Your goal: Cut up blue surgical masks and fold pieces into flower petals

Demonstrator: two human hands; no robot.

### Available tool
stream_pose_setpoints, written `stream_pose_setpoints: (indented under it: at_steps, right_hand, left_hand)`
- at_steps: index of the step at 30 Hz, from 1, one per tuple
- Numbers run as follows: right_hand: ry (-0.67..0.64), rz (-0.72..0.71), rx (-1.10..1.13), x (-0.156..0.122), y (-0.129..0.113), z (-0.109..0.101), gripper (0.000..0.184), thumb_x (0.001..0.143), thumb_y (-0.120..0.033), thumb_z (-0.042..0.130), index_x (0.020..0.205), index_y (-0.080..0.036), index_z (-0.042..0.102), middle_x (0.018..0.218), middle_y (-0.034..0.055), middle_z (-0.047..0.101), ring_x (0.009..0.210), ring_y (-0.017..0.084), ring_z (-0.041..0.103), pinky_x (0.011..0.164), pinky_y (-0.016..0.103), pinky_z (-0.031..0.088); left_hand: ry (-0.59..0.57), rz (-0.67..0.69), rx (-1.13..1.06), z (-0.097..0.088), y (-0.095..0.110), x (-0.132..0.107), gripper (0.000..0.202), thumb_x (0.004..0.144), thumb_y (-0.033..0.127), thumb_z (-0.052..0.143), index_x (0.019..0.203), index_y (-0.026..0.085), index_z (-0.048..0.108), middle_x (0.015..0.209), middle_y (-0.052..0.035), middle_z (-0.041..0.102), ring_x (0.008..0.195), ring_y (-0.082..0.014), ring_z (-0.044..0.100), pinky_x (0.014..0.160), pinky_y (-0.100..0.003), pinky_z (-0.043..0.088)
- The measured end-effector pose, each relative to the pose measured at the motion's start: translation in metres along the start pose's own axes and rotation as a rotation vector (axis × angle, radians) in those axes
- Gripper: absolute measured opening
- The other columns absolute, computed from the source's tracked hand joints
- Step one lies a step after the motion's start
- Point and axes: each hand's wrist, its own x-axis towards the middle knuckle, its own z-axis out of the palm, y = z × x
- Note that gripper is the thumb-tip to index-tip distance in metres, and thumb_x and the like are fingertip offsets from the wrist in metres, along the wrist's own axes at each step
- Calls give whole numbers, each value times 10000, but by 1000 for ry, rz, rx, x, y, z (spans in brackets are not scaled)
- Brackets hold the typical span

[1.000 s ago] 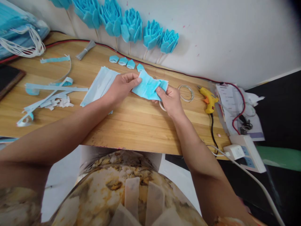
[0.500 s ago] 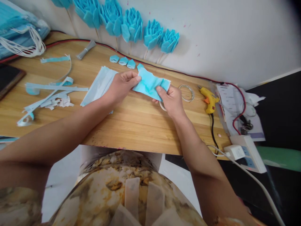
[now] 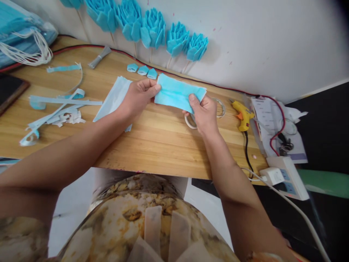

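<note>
A light blue rectangle of face-mask fabric [image 3: 177, 92] is stretched between my hands above the table, almost flat with a slight crease. My left hand [image 3: 140, 96] pinches its left edge, thumb on top. On the other side, my right hand [image 3: 203, 111] grips the lower right corner between thumb and fingers. Below my left forearm lie pale blue mask sheets [image 3: 116, 96], partly covered. Small folded blue pieces [image 3: 143, 70] sit in a row just behind the fabric. A roll of tape [image 3: 190, 120] lies partly hidden by my right hand.
Blue fabric roses [image 3: 154, 29] on sticks lean against the wall. A yellow glue gun [image 3: 242, 115] and a power strip [image 3: 289, 180] are at right. Cut strips [image 3: 65, 103], a bundle of ties [image 3: 99, 57] and a dark phone-like object [image 3: 12, 91] lie at left.
The fabric has gone from crumpled and slack to flatter and tauter. My right hand has shifted a little to the right, while my left hand stays almost in place.
</note>
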Motion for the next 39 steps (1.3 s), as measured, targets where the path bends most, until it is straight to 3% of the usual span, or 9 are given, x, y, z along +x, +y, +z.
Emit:
stream_pose_setpoints:
  at_steps: [7, 12, 15, 19, 24, 28, 39]
  right_hand:
    - [-128, -8, -23, -3, 4, 2, 470, 829, -665, 747, 735, -217, 644, 592, -31, 688, 503, 110, 651, 512, 223, 549]
    - [-9, 16, -6, -1, 0, 0, 441, 869, -637, 726, 723, -236, 615, 568, -32, 660, 520, 126, 655, 492, 231, 536]
    - [-38, 15, -14, -2, 0, 1, 434, 879, -622, 724, 733, -228, 616, 569, -35, 655, 523, 117, 656, 495, 217, 535]
    - [-86, 9, -7, -2, 5, 2, 431, 865, -614, 743, 745, -216, 631, 587, -33, 661, 520, 109, 655, 500, 212, 529]
    - [5, 19, 17, 1, 2, 0, 465, 850, -665, 728, 708, -240, 604, 549, -39, 631, 498, 120, 631, 482, 234, 525]
    - [6, 22, 22, 0, -2, 1, 483, 846, -679, 724, 676, -247, 589, 542, -33, 630, 506, 131, 639, 484, 247, 530]
    - [-47, 40, 22, 0, 2, 2, 499, 842, -682, 727, 709, -214, 615, 535, -36, 624, 502, 115, 652, 479, 214, 528]
  left_hand:
    - [-62, -21, 25, 2, -3, -3, 216, 901, 242, 746, 711, 200, 650, 627, 4, 600, 696, -150, 619, 691, -270, 487]
    - [-13, 6, -50, -3, -3, 3, 252, 891, 339, 782, 749, 202, 627, 658, 4, 607, 747, -161, 664, 691, -259, 514]
    - [-23, 6, -18, -3, -4, 2, 265, 888, 367, 787, 740, 209, 633, 638, 3, 607, 714, -156, 648, 664, -255, 509]
    - [-78, -33, 15, 2, -3, -4, 235, 907, 299, 763, 723, 201, 654, 621, 8, 600, 666, -142, 614, 663, -264, 484]
    - [-21, -34, -46, 1, 1, 0, 246, 952, 223, 706, 717, 186, 642, 641, 12, 591, 643, -131, 578, 675, -278, 449]
    - [-51, -18, -76, -2, -1, 3, 261, 974, 160, 650, 713, 177, 651, 616, 14, 590, 582, -109, 512, 633, -281, 419]
    - [-57, 10, -39, -4, -8, 4, 221, 940, 316, 718, 767, 193, 657, 631, 6, 575, 581, -119, 526, 596, -255, 445]
